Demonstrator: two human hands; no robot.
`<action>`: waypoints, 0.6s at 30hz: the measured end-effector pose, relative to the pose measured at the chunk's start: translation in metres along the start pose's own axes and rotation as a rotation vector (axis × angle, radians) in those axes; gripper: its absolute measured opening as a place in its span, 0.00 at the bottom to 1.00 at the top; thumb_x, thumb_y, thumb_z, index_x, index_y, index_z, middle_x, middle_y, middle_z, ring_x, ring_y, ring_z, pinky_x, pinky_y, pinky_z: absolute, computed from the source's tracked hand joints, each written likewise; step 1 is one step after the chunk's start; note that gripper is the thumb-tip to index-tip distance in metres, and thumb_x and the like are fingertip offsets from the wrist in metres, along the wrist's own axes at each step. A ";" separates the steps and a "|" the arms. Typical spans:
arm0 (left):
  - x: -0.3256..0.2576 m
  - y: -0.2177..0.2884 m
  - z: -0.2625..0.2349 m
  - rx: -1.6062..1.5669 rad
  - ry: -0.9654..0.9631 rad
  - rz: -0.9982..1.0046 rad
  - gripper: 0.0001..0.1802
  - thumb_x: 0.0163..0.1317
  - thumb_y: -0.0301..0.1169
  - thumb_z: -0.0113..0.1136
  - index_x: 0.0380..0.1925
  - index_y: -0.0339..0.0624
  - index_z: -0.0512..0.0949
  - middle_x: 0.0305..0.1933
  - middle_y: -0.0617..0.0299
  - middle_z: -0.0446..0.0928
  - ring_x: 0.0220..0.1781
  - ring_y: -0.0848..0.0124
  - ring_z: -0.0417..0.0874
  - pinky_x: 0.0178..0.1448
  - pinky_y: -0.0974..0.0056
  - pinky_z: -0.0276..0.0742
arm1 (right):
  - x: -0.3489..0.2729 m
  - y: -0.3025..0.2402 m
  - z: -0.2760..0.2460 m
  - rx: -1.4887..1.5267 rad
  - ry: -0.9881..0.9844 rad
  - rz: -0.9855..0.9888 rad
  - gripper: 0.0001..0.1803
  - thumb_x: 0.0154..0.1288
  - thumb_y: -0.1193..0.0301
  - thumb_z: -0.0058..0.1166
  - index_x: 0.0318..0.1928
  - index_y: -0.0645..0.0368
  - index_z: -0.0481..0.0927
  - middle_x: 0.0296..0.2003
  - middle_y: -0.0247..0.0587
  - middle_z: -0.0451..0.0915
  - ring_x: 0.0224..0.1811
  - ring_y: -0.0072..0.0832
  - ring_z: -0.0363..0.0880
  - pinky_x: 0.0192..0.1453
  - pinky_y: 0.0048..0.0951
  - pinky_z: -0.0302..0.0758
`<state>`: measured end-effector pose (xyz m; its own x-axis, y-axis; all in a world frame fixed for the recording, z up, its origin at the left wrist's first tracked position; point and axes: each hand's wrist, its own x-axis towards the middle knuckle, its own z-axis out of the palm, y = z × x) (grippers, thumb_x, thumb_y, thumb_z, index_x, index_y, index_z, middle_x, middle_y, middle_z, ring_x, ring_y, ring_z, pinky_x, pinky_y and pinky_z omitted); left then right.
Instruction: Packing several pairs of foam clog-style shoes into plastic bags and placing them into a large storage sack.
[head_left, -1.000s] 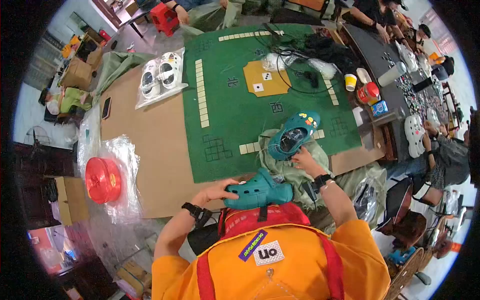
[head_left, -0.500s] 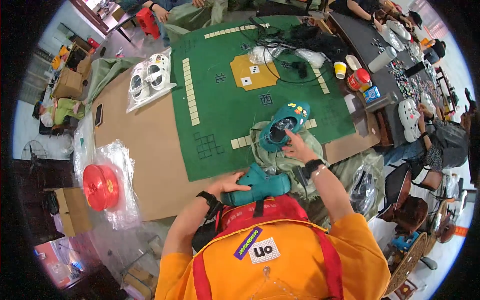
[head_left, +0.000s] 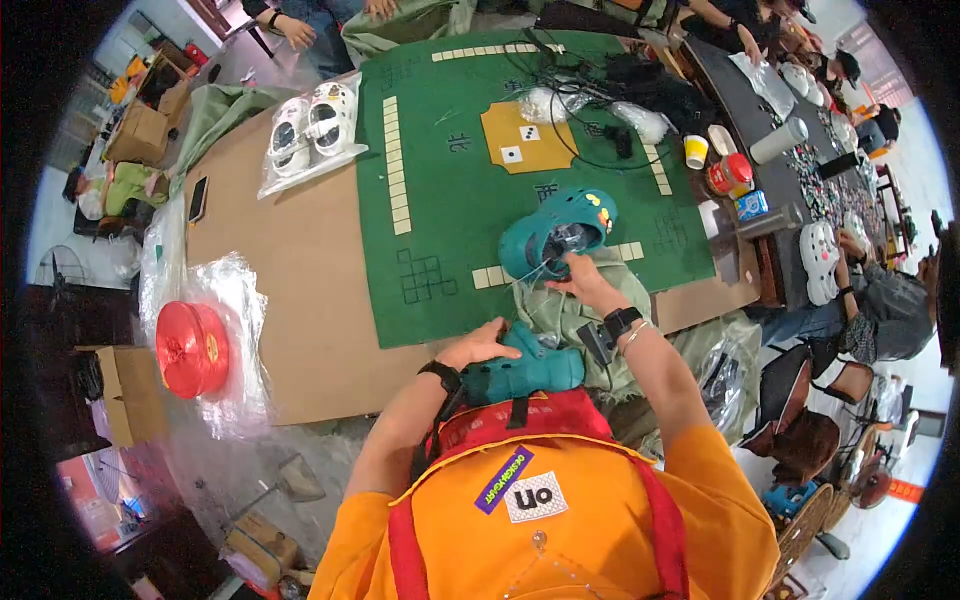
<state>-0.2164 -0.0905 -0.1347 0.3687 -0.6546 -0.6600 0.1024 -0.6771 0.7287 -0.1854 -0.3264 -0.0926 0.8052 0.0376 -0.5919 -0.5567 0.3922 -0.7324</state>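
Observation:
My right hand [head_left: 585, 281] pinches the heel edge of a teal clog [head_left: 520, 242] held over the green mat [head_left: 430, 190]. Colourful charms sit on that clog's upper, and clear plastic shows in its opening. Close to my body, a second teal clog [head_left: 545, 372] lies tilted against my red apron [head_left: 500, 425]. My left hand [head_left: 482, 346] is closed round one end of this second clog, thumb on top. A crumpled pale green cloth [head_left: 590, 325] lies between the two clogs, partly under my right wrist.
White clogs [head_left: 331, 118] in a clear bag lie on brown board at the left, near a phone [head_left: 199, 199] and a red round roll [head_left: 192, 348]. Black cables [head_left: 560, 75], a yellow cup [head_left: 696, 151] and a red-lidded jar [head_left: 729, 174] stand far right. Other people work around.
The charm-covered clog has turned and shifted left in my right hand, its opening now facing me more. My left hand has shifted slightly on the nearer clog. The view has moved a little.

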 end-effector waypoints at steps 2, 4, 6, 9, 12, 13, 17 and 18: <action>-0.007 0.012 0.005 0.011 0.011 0.014 0.54 0.36 0.52 0.65 0.57 0.34 0.50 0.57 0.42 0.60 0.59 0.53 0.61 0.61 0.60 0.57 | 0.002 -0.001 0.018 0.049 0.088 0.075 0.14 0.62 0.67 0.39 0.43 0.65 0.67 0.45 0.45 0.67 0.44 0.35 0.70 0.43 0.40 0.75; -0.015 0.019 0.004 0.004 0.057 -0.006 0.52 0.36 0.50 0.65 0.57 0.35 0.50 0.57 0.43 0.60 0.59 0.53 0.61 0.60 0.59 0.57 | 0.017 0.010 0.030 0.085 0.117 0.058 0.14 0.60 0.69 0.40 0.43 0.65 0.67 0.44 0.45 0.68 0.44 0.35 0.70 0.43 0.40 0.75; -0.019 0.011 -0.001 -0.070 0.047 0.161 0.49 0.37 0.50 0.64 0.58 0.43 0.52 0.58 0.43 0.59 0.60 0.54 0.60 0.59 0.59 0.58 | 0.028 0.018 0.049 0.006 -0.055 -0.010 0.13 0.59 0.71 0.40 0.42 0.67 0.68 0.41 0.45 0.70 0.42 0.35 0.71 0.42 0.39 0.75; -0.030 0.015 -0.008 0.095 0.086 0.129 0.40 0.38 0.46 0.64 0.53 0.51 0.59 0.47 0.48 0.66 0.52 0.52 0.66 0.52 0.57 0.63 | 0.034 0.022 0.098 0.112 -0.184 0.133 0.12 0.59 0.70 0.42 0.40 0.66 0.69 0.37 0.41 0.71 0.36 0.31 0.72 0.38 0.35 0.75; -0.059 0.044 0.000 0.367 0.369 0.294 0.27 0.39 0.42 0.64 0.41 0.47 0.68 0.34 0.53 0.67 0.40 0.54 0.70 0.42 0.55 0.66 | 0.054 0.036 0.107 -0.190 -0.331 0.126 0.12 0.58 0.70 0.44 0.40 0.64 0.70 0.36 0.38 0.72 0.34 0.27 0.72 0.36 0.31 0.74; -0.071 0.051 0.000 0.518 0.430 0.335 0.25 0.39 0.42 0.64 0.37 0.45 0.69 0.35 0.53 0.67 0.41 0.55 0.70 0.42 0.56 0.67 | 0.059 0.039 0.110 -0.496 -0.449 0.059 0.12 0.58 0.69 0.45 0.40 0.62 0.70 0.36 0.37 0.72 0.34 0.26 0.72 0.34 0.29 0.73; -0.105 0.044 -0.008 0.456 0.713 0.318 0.18 0.40 0.39 0.64 0.28 0.43 0.70 0.32 0.55 0.67 0.37 0.58 0.71 0.38 0.58 0.68 | 0.027 -0.001 0.124 -0.484 -0.166 -0.246 0.16 0.56 0.68 0.48 0.44 0.63 0.71 0.34 0.37 0.74 0.36 0.24 0.71 0.42 0.24 0.68; -0.108 0.042 -0.012 0.361 0.797 0.253 0.17 0.41 0.38 0.63 0.28 0.43 0.70 0.31 0.55 0.66 0.35 0.58 0.72 0.36 0.58 0.69 | 0.024 -0.008 0.113 -0.467 -0.111 -0.422 0.18 0.54 0.67 0.50 0.45 0.63 0.71 0.32 0.38 0.76 0.36 0.26 0.72 0.43 0.25 0.68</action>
<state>-0.2405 -0.0442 -0.0301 0.8841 -0.4623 -0.0682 -0.3148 -0.6970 0.6443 -0.1383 -0.2254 -0.0627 0.9770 0.0724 -0.2005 -0.1974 -0.0474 -0.9792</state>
